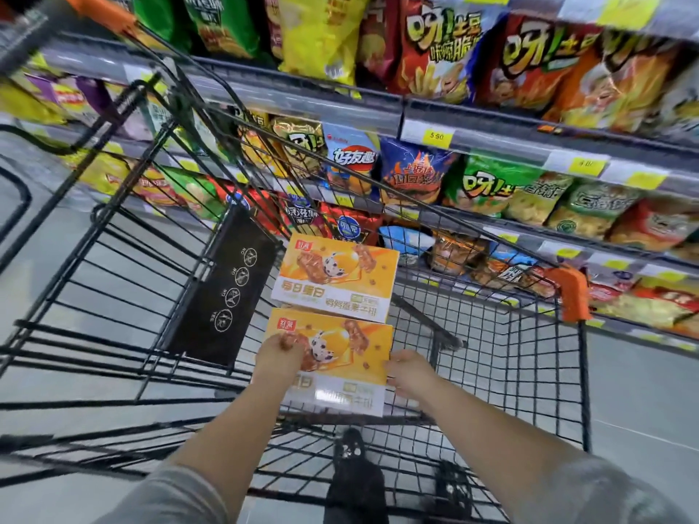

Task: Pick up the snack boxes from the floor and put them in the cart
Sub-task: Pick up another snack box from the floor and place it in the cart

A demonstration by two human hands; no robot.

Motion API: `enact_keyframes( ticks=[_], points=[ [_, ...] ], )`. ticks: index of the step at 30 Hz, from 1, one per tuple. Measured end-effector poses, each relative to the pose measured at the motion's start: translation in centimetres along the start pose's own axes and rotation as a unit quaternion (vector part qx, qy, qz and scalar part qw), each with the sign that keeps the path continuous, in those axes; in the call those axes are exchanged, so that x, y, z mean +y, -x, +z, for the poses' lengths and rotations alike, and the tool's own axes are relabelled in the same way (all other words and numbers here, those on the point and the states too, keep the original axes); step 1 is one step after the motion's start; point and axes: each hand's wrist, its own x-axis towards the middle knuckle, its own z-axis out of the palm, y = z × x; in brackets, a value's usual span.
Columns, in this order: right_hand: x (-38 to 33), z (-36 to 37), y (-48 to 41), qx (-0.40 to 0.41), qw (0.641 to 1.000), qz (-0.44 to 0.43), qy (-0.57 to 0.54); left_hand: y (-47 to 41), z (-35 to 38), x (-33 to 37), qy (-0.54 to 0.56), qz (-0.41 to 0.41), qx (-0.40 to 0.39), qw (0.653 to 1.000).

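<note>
Placing step: left hand (280, 351) and right hand (410, 374), fingers curled on the near snack box (336, 357), hold it inside the cart (529, 334) just beside the far snack box (336, 277); next, probably, set flat and release.

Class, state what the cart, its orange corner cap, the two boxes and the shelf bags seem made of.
Cart: probably painted steel wire; thin black welded grid. Cap: orange plastic by its moulded look. Far box and near box: glossy printed card; crisp folded edges, glare on the near one. Bags: likely shiny plastic film; crinkles and highlights.
</note>
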Motion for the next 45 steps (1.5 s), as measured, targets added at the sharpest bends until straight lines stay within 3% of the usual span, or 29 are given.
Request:
enact_keyframes(
  ticks=[12, 18, 24, 27, 30, 34, 45],
  points=[
    [4.7, -9.1, 5.0, 0.009, 0.986, -0.115, 0.118, 12.2, 8.0, 5.3, -0.114, 0.106, -0.235, 0.959],
    [9.8, -15.8, 8.8, 0.027, 0.964, -0.145, 0.22, 18.8, 14.2, 5.8, -0.175, 0.149, -0.207, 0.951],
    [13.0, -17.2, 11.9, 0.013, 0.924, -0.208, 0.32, 23.8, 18.5, 4.8, -0.36, 0.192, -0.228, 0.884],
    [14.6, -17.0, 12.4, 0.013, 0.871, -0.215, 0.441, 24.1, 19.6, 2.7, -0.468, 0.179, -0.228, 0.835],
    [16.4, -16.9, 13.4, 0.005, 0.812, -0.198, 0.549, 24.4, 19.7, 0.8, -0.53, 0.233, -0.188, 0.793],
    [19.1, -17.2, 13.6, 0.002, 0.825, -0.186, 0.534, 24.8, 20.1, 0.0, -0.557, 0.311, -0.138, 0.758],
    [22.1, -20.0, 14.4, 0.051, 0.837, -0.18, 0.515, 26.2, 23.4, 0.2, -0.536, 0.403, -0.111, 0.733]
  ],
)
